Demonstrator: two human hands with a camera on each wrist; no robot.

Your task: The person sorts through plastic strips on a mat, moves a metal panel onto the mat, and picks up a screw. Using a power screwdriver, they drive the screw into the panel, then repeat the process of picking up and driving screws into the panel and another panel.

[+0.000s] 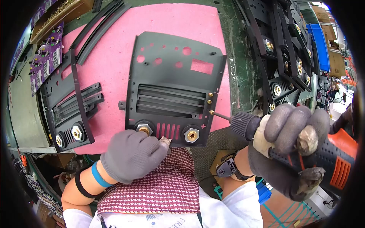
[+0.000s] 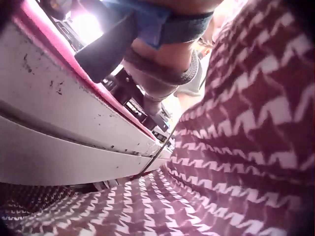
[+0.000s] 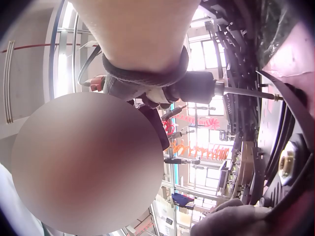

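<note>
A dark grey metal panel [image 1: 171, 74] with round holes, slats and two brass-centred hex-nut sockets lies on a pink mat [image 1: 110, 49]. My gloved left hand [image 1: 131, 155] grips the panel's near edge by the left socket [image 1: 144, 129], fingers curled and thumb at the rim. In my gloved right hand [image 1: 294, 131] is an orange and black power screwdriver [image 1: 342, 144], held level. Its long bit [image 1: 222, 115] reaches a brass screw [image 1: 211, 112] at the panel's right side. Two more brass screws [image 1: 210, 98] sit just above. The right wrist view shows the bit [image 3: 246, 92] meeting the panel's side.
A second, similar panel [image 1: 64, 91] stands at left with loose black strips [image 1: 78, 104] on it. Purple circuit boards [image 1: 47, 57] lie beyond. Long black rails [image 1: 100, 32] cross the mat's far left. Finished-looking panels [image 1: 281, 49] are stacked at right, near a blue bin [image 1: 318, 45].
</note>
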